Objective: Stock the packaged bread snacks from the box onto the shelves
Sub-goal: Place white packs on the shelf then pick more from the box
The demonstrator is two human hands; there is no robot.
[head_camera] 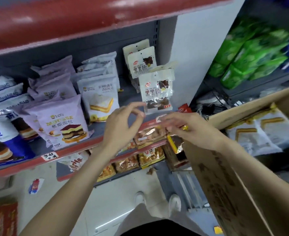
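A clear bread snack pack (150, 135) with brown buns and a yellow edge hangs over the shelf's red front edge. My right hand (189, 128) grips its right end, fingers curled over it. My left hand (123, 126) hovers just left of the pack, fingers loosely curved, holding nothing. The cardboard box (225, 176) stands at my right, with white-and-yellow snack packs (254, 137) lying inside it. On the grey shelf (130, 97) stand white packs with dark buns (155, 89), purple mousse bread bags (62, 120) and white sandwich bread bags (101, 97).
A lower shelf holds orange bread packs (150, 155). Blue-and-white bread bags (2, 133) fill the shelf's left end. Green packages (247, 53) sit on a rack at the right. A wrapper (35, 185) lies on the pale floor, near my shoes (157, 200).
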